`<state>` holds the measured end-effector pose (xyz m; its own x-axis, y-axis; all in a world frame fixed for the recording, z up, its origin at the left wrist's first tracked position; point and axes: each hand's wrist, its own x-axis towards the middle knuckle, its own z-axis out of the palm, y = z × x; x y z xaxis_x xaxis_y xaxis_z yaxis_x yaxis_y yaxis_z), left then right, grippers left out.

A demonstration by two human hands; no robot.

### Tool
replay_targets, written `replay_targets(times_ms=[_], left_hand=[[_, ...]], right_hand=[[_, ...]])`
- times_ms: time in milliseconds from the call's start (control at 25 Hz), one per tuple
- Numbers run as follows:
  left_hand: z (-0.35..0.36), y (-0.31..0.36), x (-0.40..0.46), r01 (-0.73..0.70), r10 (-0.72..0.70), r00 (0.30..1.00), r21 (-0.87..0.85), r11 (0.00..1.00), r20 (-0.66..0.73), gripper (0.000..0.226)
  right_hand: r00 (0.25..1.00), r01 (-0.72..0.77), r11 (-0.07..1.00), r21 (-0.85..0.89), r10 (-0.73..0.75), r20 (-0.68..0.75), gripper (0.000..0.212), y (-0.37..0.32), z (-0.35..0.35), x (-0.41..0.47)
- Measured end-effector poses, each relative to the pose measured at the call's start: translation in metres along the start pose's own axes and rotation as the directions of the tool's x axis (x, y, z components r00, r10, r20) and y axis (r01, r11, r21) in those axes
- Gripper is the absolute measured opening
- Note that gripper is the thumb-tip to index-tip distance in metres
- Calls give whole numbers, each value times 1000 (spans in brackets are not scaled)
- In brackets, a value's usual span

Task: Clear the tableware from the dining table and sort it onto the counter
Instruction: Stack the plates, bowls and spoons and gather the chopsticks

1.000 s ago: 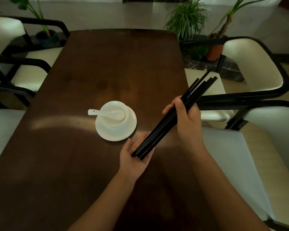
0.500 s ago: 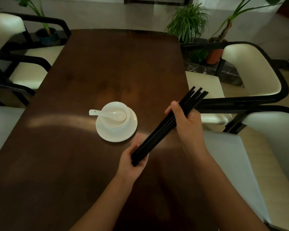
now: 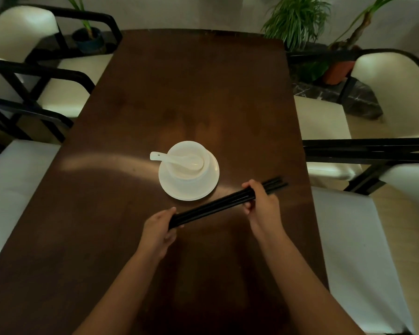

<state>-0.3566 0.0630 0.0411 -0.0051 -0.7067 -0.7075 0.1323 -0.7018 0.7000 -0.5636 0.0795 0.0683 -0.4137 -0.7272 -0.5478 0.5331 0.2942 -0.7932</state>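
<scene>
A bundle of several black chopsticks point(image 3: 218, 205) lies nearly level just above the dark wooden table point(image 3: 191, 93), in front of the crockery. My left hand point(image 3: 159, 229) grips its near-left end. My right hand point(image 3: 260, 204) is closed around it close to the far-right end, whose tips stick out past my fingers. Just behind the bundle stands a white bowl point(image 3: 188, 163) on a white saucer point(image 3: 189, 187). A white ceramic spoon point(image 3: 177, 160) rests in the bowl with its handle pointing left.
White-cushioned chairs with black frames point(image 3: 363, 151) line both long sides of the table. Potted plants point(image 3: 295, 20) stand on the floor beyond the far end. The counter is out of view.
Both hands have swung the chopstick bundle from a steep diagonal over the right table edge down to nearly level, closer to the saucer. The bowl, saucer and spoon have not moved.
</scene>
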Motion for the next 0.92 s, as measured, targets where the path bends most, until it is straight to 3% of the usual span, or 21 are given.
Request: replay_targets(times_ms=[120,280,800,920], left_hand=[[-31,18,19,-40,59,989,144,989,-133,16],[-56,45,55,-64,103,985,260,963,-137,22],[-53,64,131,14,30,993,376,927,-111,21],[-55,65,135,-34,77,994,452,891,-77,23]], right_hand=[[976,-169,971,167,188,-106,12,24,10,16],[940,-225,962,154,256,-225,14,43,35,44],[874,-190,964,188,253,-414,8,60,62,86],[879,-150,964,218,231,-418,18,68,63,83]])
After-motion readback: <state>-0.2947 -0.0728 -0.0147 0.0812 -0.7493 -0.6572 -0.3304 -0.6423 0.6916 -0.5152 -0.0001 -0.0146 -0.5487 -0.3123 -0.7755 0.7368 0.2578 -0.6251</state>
